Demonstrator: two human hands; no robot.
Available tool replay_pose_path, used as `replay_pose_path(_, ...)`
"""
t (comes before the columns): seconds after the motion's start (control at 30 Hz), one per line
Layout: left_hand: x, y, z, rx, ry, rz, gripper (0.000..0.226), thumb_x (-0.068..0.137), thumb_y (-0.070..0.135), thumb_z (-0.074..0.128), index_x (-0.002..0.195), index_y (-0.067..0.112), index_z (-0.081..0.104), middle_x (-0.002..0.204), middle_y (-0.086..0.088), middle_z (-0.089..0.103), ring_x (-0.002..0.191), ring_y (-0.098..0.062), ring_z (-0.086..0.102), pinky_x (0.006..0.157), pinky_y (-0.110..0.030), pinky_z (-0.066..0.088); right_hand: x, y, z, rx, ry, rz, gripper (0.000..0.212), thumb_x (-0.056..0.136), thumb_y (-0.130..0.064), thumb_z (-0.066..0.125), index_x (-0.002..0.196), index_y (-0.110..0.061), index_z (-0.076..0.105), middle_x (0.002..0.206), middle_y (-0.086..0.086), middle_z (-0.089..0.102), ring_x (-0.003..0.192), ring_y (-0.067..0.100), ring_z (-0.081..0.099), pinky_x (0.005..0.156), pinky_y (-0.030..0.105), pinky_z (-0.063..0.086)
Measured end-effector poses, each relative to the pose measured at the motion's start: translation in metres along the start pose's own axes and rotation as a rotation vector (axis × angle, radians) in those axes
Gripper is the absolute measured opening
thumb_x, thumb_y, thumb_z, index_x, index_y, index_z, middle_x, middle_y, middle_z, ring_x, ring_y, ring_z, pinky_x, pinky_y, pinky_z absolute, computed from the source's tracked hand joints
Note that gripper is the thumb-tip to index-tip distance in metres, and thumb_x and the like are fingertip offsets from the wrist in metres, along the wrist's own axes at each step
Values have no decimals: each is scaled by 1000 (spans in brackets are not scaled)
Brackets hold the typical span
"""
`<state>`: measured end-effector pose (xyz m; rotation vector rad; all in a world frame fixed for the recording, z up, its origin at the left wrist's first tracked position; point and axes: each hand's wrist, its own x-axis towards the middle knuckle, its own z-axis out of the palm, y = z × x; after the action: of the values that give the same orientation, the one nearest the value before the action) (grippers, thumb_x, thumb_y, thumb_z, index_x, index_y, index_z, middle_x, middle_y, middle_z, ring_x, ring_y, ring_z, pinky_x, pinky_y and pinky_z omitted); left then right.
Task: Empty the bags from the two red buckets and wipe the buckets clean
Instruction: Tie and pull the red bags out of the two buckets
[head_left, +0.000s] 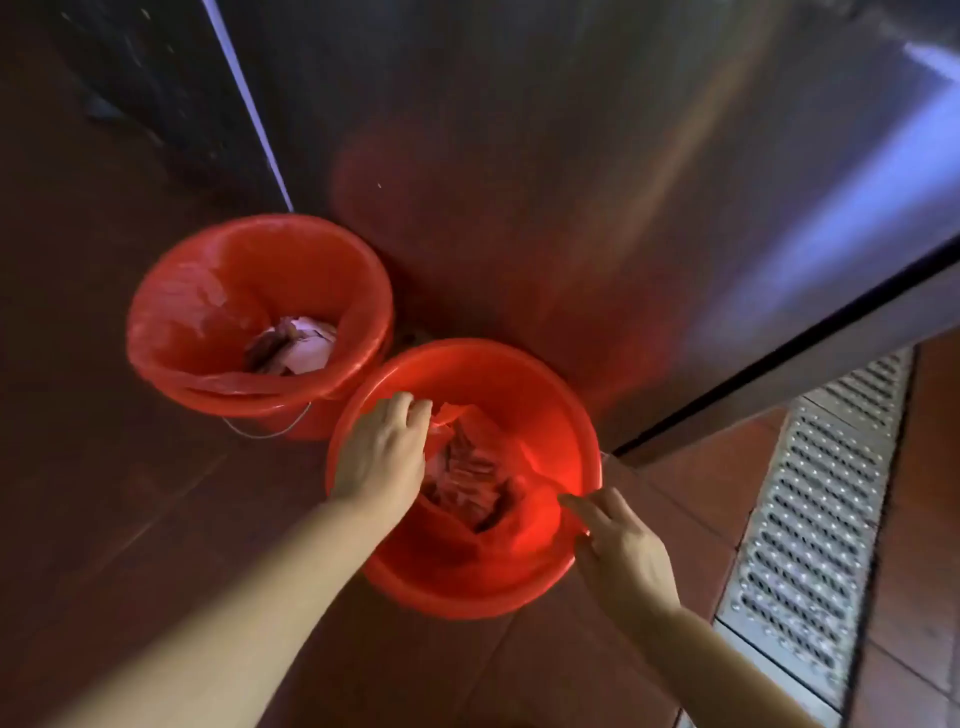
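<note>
Two red buckets stand on the brown tile floor. The near bucket (545, 410) holds a red bag (519, 525) pulled off its rim, with scraps of waste inside. My left hand (382, 452) pinches the bag's left edge inside the bucket. At the bucket's right rim, my right hand (618, 551) has its fingers on the bag's edge; whether they grip it is unclear. The far bucket (332, 270) keeps a translucent red liner (176, 312) folded over its rim, with pale waste at the bottom.
A stainless steel cabinet wall (597, 156) rises right behind both buckets. A perforated metal drain grate (815, 519) runs along the floor at the right. A wire handle (270, 428) hangs at the far bucket's front. Open tile floor lies to the left.
</note>
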<state>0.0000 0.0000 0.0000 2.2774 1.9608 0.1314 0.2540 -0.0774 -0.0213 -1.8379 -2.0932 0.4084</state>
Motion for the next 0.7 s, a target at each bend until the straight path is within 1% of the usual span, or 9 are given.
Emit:
replay_pose_path(0.07, 10, -4, 14, 18, 90, 58, 53, 57, 11, 85, 107, 7, 66, 98, -13, 63, 87, -33, 62, 75, -41, 52, 3, 5, 11, -9, 54, -104, 41, 63, -3, 74, 100, -22, 72, 85, -2, 59, 66, 19, 62, 50, 28, 51)
replay_pose_path(0.1, 16, -7, 22, 23, 83, 82, 50, 59, 14, 85, 105, 8, 66, 98, -12, 62, 88, -33, 61, 77, -42, 51, 8, 9, 17, 8, 61, -149, 34, 65, -6, 74, 95, -21, 73, 82, -2, 59, 65, 19, 61, 51, 27, 51)
replay_pose_path(0.17, 25, -13, 33, 20, 107, 127, 33, 67, 21, 81, 97, 11, 69, 96, -9, 63, 91, -32, 58, 79, -41, 49, 21, 15, 24, 27, 79, -192, 20, 69, -15, 75, 88, -21, 73, 77, -4, 59, 63, 15, 60, 53, 25, 50)
replay_pose_path(0.27, 33, -19, 44, -84, 193, 178, 13, 70, 18, 79, 77, 10, 72, 80, -8, 66, 85, -32, 58, 72, -38, 47, 39, 19, 28, 61, 51, -174, 8, 75, -21, 70, 82, -22, 72, 76, -8, 58, 61, 10, 55, 55, 26, 48)
replay_pose_path(0.33, 38, -22, 44, -188, 199, 210, 8, 74, 17, 76, 76, 10, 72, 81, -5, 67, 86, -28, 57, 74, -32, 43, 53, 18, 27, 172, 5, -135, 11, 73, -11, 71, 78, -21, 71, 77, -10, 56, 65, 9, 53, 62, 28, 48)
replay_pose_path(0.43, 40, -24, 35, -353, 151, 207, 3, 78, 19, 72, 77, 19, 70, 84, 4, 66, 88, -18, 56, 75, -25, 38, 67, 9, 24, 457, -41, -91, 32, 67, 7, 69, 65, -24, 63, 80, -2, 57, 70, 10, 53, 69, 23, 44)
replay_pose_path(0.53, 32, -26, 19, -469, 92, 142, 10, 79, 21, 72, 74, 28, 66, 81, 9, 63, 83, -13, 59, 77, -33, 46, 72, -1, 18, 765, -118, 26, 38, 75, 8, 64, 58, -25, 63, 75, -2, 65, 68, 6, 56, 68, 20, 43)
replay_pose_path(0.6, 26, -28, 7, -503, 99, 122, 17, 79, 21, 72, 71, 32, 64, 78, 11, 63, 80, -9, 60, 75, -32, 47, 74, -8, 14, 940, -99, 91, 37, 78, 9, 60, 57, -21, 65, 73, -3, 69, 68, 4, 59, 70, 20, 44)
replay_pose_path(0.7, 20, -31, -8, -562, 141, 117, 23, 80, 21, 72, 67, 37, 62, 76, 15, 64, 79, 3, 58, 65, -10, 40, 81, -17, 5, 1090, -33, 131, 33, 79, 5, 58, 58, -19, 64, 80, 3, 71, 71, 7, 60, 77, 27, 42)
